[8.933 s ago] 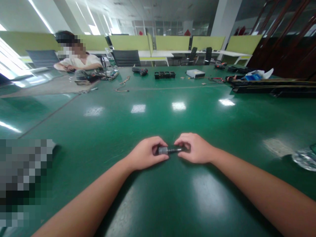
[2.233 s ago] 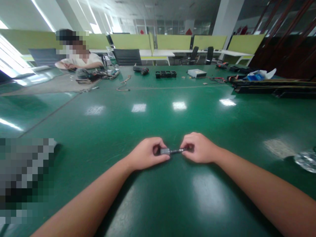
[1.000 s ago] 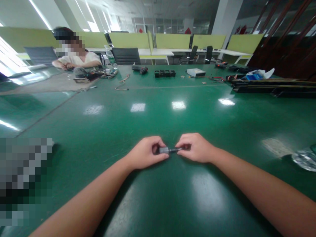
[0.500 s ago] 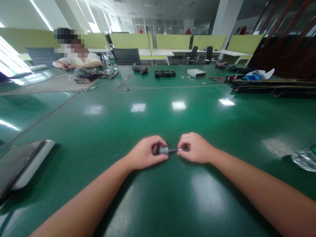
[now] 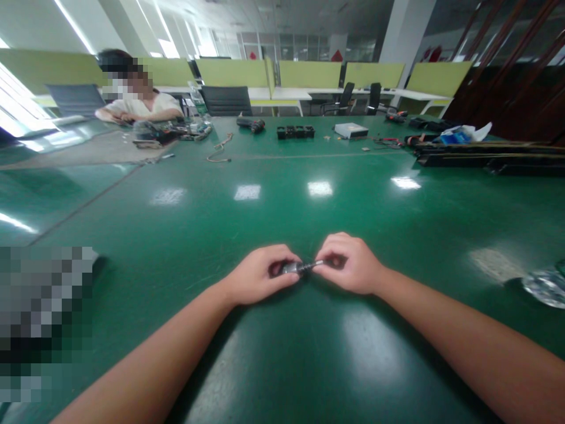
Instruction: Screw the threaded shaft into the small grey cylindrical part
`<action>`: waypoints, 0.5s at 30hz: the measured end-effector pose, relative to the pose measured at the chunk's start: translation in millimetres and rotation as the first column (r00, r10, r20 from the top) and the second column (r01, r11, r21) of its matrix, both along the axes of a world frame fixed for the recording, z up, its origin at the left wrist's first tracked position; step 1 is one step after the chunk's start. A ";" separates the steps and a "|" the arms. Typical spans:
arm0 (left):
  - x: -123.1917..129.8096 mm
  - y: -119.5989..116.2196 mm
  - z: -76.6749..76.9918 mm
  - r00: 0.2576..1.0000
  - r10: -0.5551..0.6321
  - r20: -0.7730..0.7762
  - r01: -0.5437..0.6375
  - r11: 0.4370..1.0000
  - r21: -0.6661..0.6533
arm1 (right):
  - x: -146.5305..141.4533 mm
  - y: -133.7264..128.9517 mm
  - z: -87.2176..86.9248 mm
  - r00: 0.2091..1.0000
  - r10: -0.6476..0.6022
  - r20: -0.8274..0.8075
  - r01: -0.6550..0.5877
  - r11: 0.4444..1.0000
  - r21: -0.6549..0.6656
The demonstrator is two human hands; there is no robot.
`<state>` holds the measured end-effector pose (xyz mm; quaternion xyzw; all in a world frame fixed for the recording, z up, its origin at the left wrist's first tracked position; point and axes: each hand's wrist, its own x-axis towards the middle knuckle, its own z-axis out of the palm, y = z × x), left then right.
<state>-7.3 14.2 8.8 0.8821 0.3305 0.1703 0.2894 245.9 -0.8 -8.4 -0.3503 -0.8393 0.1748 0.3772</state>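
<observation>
Over the green table point(image 5: 282, 218), near its front middle, a small dark grey cylindrical part point(image 5: 293, 268) with a thin metal shaft point(image 5: 318, 262) lies sideways between both hands. The thumb and fingers of my left hand point(image 5: 263, 274) are closed around its thicker grey end. From the right, my right hand point(image 5: 351, 264) pinches the thin shaft between thumb and fingertips. A dark, ridged middle section shows in the narrow gap between the hands. The fingers partly cover both ends, so the exact shape of the part is unclear.
A blurred flat object point(image 5: 44, 294) is at the left edge, a clear bottle point(image 5: 545, 285) at the right. Along the far side are a black module point(image 5: 295, 132), a metal box point(image 5: 351, 131), a cable point(image 5: 216, 154) and black bars point(image 5: 489, 156). A person point(image 5: 141, 106) sits far left.
My right hand has shifted slightly left and up, closer to my left hand. The shaft end is tilted up a little more, and the gap between the hands has narrowed.
</observation>
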 end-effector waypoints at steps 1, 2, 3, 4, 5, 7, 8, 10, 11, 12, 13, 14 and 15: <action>-0.3 0.3 0.1 1.000 -0.008 0.004 0.008 1.000 -0.006 | 0.0 -0.1 0.2 1.000 0.005 -0.003 -0.005 1.000 0.005; -0.7 0.5 0.1 1.000 -0.018 0.008 0.018 1.000 -0.012 | -0.1 -0.2 0.4 1.000 0.009 -0.005 -0.008 1.000 0.011; -1.0 0.6 0.1 0.999 -0.029 0.013 0.029 0.999 -0.019 | -0.1 -0.3 0.5 1.000 0.012 -0.006 -0.012 1.000 0.016; -1.2 0.7 0.0 0.999 -0.040 0.019 0.041 0.999 -0.025 | -0.2 -0.4 0.7 1.000 0.015 -0.007 -0.015 1.000 0.020; -1.4 0.8 0.0 0.998 -0.050 0.024 0.050 0.998 -0.030 | -0.4 -0.6 0.9 1.000 0.017 -0.008 -0.017 1.000 0.022; -1.4 0.5 -0.1 0.998 -0.063 0.029 0.064 0.998 -0.026 | -0.6 -0.9 1.2 1.000 0.021 -0.009 -0.021 1.000 0.020; -1.3 0.2 -0.3 0.998 -0.063 0.029 0.064 0.998 -0.017 | -0.8 -1.0 1.3 1.000 0.022 -0.010 -0.022 1.000 0.017; -0.8 -0.8 -0.7 0.999 -0.043 0.017 0.043 0.999 0.004 | -0.9 -1.1 1.3 1.000 0.027 -0.003 -0.027 1.000 0.008; -0.5 -1.4 -1.0 1.000 -0.021 0.007 0.021 1.000 0.009 | -0.9 -1.1 1.3 0.999 0.032 0.005 -0.032 0.999 0.003; -0.3 -2.0 -1.3 1.000 0.007 -0.004 -0.006 1.000 0.008 | -0.9 -1.0 1.2 0.999 0.038 0.014 -0.038 0.999 0.000; 0.0 -2.7 -1.6 0.999 0.036 -0.017 -0.036 0.999 0.002 | -0.8 -0.9 1.0 0.999 0.042 0.023 -0.042 0.999 -0.002; 0.3 -3.3 -1.9 0.998 0.064 -0.028 -0.064 0.998 -0.007 | -0.6 -0.7 0.8 0.998 0.047 0.034 -0.046 0.999 -0.005; 0.5 -3.8 -2.1 0.996 0.085 -0.037 -0.086 0.996 -0.018 | -0.4 -0.5 0.5 0.998 0.050 0.044 -0.050 0.999 -0.007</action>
